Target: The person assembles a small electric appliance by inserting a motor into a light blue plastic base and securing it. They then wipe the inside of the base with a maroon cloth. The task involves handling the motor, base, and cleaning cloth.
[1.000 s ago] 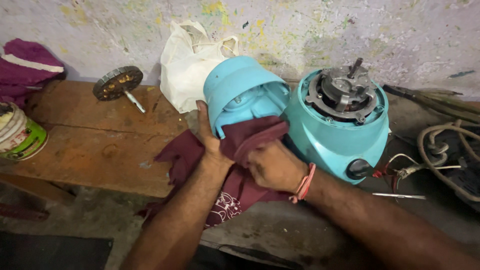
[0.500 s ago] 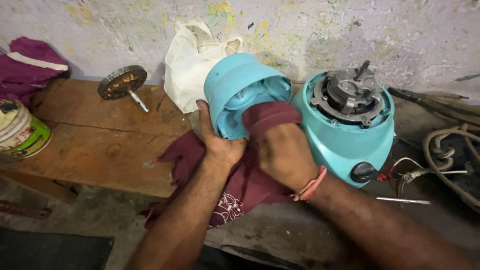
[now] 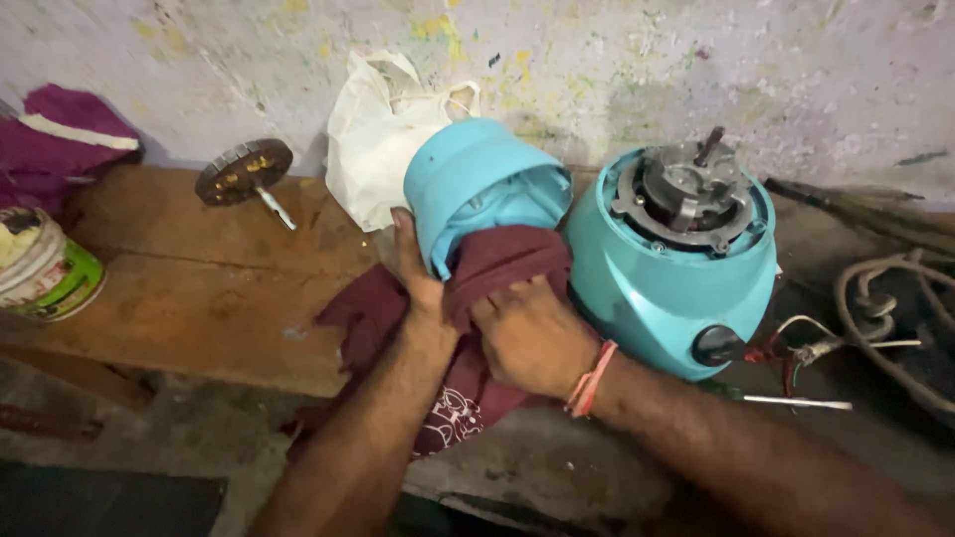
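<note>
Left hand [image 3: 418,288]: fingers together, pressed flat against the side of the blue plastic cover [image 3: 482,189], steadying it from the left.
Right hand [image 3: 532,333]: fingers bunched on the maroon cloth [image 3: 507,261], pushing it against the cover's open rim; a red thread band sits on the wrist.
Blue plastic cover: lies tipped on its side at the bench's [image 3: 199,298] right end, open mouth toward the person, just beside the blue motor base [image 3: 671,268].
Handling, cover: looks like a light, stiff, hollow shell with a smooth skin that could slip; best held by the rounded outer wall or the rim.
Handling, cloth: soft and limp, it folds wherever pressed; a pale printed pattern shows on the part hanging off the front edge.
Motor base: probably heavy, with bare metal motor on top and a black knob at front.
Packages: white bag [image 3: 383,134] at the back edge against the wall; round tin [image 3: 45,273] with green label at the left end.
</note>
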